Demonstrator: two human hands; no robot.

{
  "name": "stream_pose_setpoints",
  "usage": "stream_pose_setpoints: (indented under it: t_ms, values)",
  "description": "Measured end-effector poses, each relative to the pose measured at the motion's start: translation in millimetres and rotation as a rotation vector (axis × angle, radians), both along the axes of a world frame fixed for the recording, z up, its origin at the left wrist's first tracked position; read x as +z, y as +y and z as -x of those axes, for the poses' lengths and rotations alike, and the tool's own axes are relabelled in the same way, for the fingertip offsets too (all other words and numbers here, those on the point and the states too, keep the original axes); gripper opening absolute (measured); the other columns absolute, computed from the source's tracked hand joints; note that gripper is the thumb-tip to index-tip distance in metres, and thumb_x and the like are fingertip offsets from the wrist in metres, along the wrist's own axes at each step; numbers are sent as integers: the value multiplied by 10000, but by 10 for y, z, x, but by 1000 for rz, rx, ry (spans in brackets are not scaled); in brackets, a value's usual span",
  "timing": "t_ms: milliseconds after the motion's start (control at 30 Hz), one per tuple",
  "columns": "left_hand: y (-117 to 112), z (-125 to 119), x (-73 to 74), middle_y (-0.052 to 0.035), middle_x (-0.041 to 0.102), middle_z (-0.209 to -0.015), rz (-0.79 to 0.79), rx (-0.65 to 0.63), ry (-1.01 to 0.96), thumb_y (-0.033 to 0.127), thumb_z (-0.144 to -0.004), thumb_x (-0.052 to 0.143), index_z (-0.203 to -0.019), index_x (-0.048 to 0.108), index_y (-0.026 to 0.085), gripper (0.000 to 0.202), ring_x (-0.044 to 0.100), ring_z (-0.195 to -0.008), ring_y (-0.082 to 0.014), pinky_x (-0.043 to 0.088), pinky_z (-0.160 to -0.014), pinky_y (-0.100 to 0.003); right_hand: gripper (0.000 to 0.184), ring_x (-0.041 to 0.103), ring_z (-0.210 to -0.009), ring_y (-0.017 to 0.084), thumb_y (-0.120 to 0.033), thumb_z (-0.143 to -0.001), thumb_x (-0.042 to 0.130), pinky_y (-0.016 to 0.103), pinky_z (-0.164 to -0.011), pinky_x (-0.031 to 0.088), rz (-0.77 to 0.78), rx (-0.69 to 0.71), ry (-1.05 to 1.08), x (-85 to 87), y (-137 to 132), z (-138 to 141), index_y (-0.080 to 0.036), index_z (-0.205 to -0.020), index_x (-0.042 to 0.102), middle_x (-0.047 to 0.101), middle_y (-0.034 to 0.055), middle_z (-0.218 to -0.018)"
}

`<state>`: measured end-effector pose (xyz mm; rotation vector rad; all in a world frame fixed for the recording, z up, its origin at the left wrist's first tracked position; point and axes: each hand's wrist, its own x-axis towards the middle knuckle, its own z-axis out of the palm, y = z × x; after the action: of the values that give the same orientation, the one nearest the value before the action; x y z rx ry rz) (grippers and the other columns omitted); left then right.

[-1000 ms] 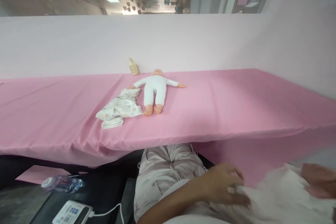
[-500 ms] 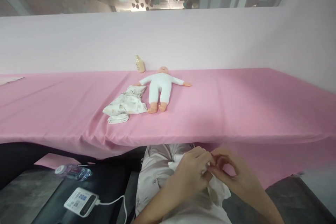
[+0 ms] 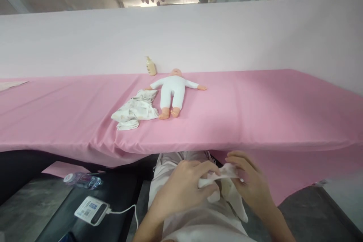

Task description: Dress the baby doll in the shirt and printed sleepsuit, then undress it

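Note:
Over my lap, a thin white cloth (image 3: 227, 171) is stretched between my two hands; its exact kind does not show. My left hand (image 3: 188, 186) pinches its left end between thumb and fingers. At the other end, my right hand (image 3: 253, 182) grips it with curled fingers, and a loose part hangs down towards my light trousers (image 3: 170, 160). Beyond the table edge lies a baby doll (image 3: 172, 90) in a white body suit, on its back with arms spread and bare feet towards me. Beside it is a crumpled, lightly patterned white garment (image 3: 137, 107).
A pink cloth (image 3: 255, 113) covers the table. Behind the doll, a yellowish pump bottle (image 3: 151, 66) stands by the white wall (image 3: 181, 34). To my left, a black seat (image 3: 113, 193) bears a plastic bottle (image 3: 83, 180) and a white device (image 3: 92, 210) with a cable.
My hands have moved apart from being close together, and the white cloth now spans the gap between them. The view has tilted slightly downward.

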<state>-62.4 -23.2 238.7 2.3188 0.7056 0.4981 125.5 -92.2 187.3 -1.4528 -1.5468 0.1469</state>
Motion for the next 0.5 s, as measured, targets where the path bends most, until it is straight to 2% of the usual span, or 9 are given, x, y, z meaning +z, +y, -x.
stream_pose_setpoints:
  t_ms: [100,200,267,367,400,433,500]
  values:
    - [27,144,19,40,556,-635,44,-86,-23,276,-754,627,-870,654,222,131,515,-607,-98,399,-650,-210,202,622,-842,175,-96,-724,502,275,-714,529,-77,-120,-8,-53,-48,-104,-218,-810,638,643,54,-911]
    - [61,283,-9,14,598,-724,105,-156,-17,260,-774,597,-887,649,205,136,523,-651,-98,406,-651,-197,54,633,-721,169,-162,-720,582,257,-614,529,-70,-92,199,-38,-131,-201,-214,-724,593,648,39,-787]
    - [79,368,-62,11,610,-759,132,-158,12,276,-784,589,-935,635,209,171,519,-651,-98,406,-627,-192,114,620,-643,165,-222,-688,650,251,-550,516,-58,-86,337,-6,-178,-266,-213,-667,539,634,29,-714]
    - [93,515,-192,10,603,-704,142,-92,-17,352,-810,569,-946,626,219,198,524,-609,-99,411,-586,-194,135,547,-517,133,-242,-685,650,221,-457,452,121,-28,260,61,-238,-359,-214,-626,532,573,-9,-582]
    - [94,572,-243,5,601,-667,151,-131,-67,405,-812,559,-905,633,218,220,535,-586,-100,420,-576,-195,104,511,-477,121,-238,-690,642,211,-430,425,224,41,169,87,-263,-387,-217,-633,557,542,-25,-536]
    - [94,629,-292,-1,594,-618,169,-230,-129,470,-813,536,-834,642,219,273,548,-556,-99,430,-565,-194,74,483,-451,113,-236,-694,638,206,-418,409,321,118,68,116,-294,-412,-223,-645,585,522,-36,-508]
    - [88,727,-368,-14,557,-496,228,-549,-227,586,-803,466,-653,633,224,426,560,-476,-94,433,-521,-183,41,491,-457,114,-251,-700,646,208,-438,425,452,263,-93,180,-370,-454,-243,-663,631,542,-35,-511]
